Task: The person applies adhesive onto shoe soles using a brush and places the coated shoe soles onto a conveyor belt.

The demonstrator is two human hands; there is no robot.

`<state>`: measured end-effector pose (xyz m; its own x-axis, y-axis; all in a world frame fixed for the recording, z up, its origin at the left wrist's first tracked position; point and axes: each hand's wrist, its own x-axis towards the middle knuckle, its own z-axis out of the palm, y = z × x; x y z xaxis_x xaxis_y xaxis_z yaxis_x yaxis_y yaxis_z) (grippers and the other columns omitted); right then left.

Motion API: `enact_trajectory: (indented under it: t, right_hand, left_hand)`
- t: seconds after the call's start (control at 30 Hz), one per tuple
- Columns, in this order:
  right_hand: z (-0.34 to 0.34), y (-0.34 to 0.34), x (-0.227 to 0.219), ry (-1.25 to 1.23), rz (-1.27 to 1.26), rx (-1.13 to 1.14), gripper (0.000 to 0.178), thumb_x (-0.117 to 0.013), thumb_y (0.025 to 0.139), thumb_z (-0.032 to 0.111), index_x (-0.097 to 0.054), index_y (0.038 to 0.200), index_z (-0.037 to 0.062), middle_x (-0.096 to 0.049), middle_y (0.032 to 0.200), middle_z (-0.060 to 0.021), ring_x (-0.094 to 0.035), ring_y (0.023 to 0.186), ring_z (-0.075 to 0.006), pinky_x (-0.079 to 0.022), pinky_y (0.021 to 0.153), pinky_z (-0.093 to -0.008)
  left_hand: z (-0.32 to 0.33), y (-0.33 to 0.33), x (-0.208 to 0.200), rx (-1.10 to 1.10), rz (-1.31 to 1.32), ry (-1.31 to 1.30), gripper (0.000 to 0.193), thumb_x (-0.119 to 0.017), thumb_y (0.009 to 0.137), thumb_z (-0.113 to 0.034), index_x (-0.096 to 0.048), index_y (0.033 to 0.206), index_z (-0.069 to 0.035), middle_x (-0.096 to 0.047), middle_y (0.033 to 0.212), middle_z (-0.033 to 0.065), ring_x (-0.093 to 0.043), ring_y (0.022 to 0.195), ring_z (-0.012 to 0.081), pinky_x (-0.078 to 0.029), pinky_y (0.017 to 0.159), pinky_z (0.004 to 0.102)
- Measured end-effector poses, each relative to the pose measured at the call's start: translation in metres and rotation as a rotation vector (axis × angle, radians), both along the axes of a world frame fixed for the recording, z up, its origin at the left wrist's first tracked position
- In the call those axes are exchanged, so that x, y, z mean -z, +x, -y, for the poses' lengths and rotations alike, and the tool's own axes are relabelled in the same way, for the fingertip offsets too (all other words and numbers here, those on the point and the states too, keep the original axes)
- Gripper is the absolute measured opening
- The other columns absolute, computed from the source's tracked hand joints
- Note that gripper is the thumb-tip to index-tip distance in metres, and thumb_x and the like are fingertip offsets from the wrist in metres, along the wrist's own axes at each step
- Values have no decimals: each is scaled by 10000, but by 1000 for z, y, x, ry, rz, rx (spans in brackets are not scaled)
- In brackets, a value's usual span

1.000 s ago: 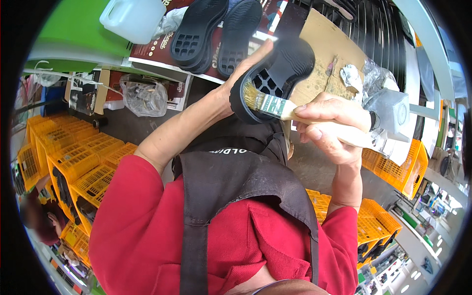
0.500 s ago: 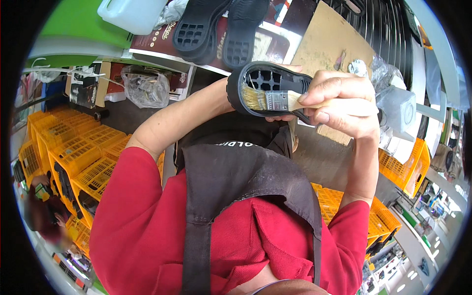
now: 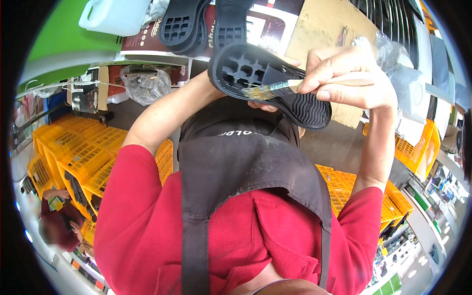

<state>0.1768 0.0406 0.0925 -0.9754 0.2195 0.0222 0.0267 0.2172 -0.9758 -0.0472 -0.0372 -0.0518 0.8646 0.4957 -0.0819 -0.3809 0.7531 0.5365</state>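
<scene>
"Where could your fingers pass?"
"For my right fingers (image 3: pixel 322 73), I see free room above the cardboard (image 3: pixel 318 30), beyond the held sole (image 3: pixel 274 75). Only a small scrap (image 3: pixel 343 36) lies in its middle."
"What stands in the way?"
"Beyond the held sole, toward the left, the other soles (image 3: pixel 182 24) and a white jug (image 3: pixel 117 17) block the way. On the right, a translucent container (image 3: pixel 409 91) and clear plastic (image 3: pixel 392 52) crowd my wrist."
"And across the held sole?"
"The brush (image 3: pixel 286 88) obstructs the middle; its heel openings are uncovered. Between apron (image 3: pixel 246 164) and right forearm (image 3: pixel 377 142), a gap shows the floor (image 3: pixel 328 146)."
</scene>
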Motion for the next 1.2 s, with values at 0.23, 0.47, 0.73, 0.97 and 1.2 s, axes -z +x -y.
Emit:
enact_trajectory:
  t: [0.23,0.47,0.73,0.97,1.2]
  right_hand:
    - [5,37,0,-8,165,31,172,-648,831,13,-686,992,-33,-639,822,-118,-573,741,-212,-450,679,-316]
    - [17,88,-34,193,246,335,218,-643,810,80,-694,1003,-9,-600,786,-113,-545,691,-187,-430,615,-321]
    - [55,53,-27,443,-2,413,270,-733,761,47,-720,1017,129,-558,829,-43,-558,724,-175,-450,621,-284]
    - [58,42,-8,419,-22,423,328,-723,765,5,-710,1059,150,-546,858,-39,-562,753,-170,-456,632,-265]
    - [53,66,-6,517,18,541,385,-716,726,-54,-704,1058,140,-565,867,-32,-572,770,-158,-477,636,-256]
  left_hand:
    - [-10,-17,21,202,152,-165,640,-381,946,-537,-569,1139,43,-620,988,223,-641,750,241,-538,616,324]
    - [-19,-1,-35,-39,32,-181,678,-279,985,-534,-597,973,64,-597,696,232,-584,509,252,-495,437,301]
    - [-3,7,-62,-61,161,-284,869,-154,934,-676,-551,1136,70,-561,703,268,-538,527,280,-468,459,316]
    - [9,7,-79,-48,110,-301,845,-172,933,-676,-579,1079,51,-574,683,259,-531,462,278,-447,402,321]
    - [12,6,-83,-35,77,-353,809,-197,941,-657,-564,1106,45,-575,647,263,-533,434,273,-435,371,309]
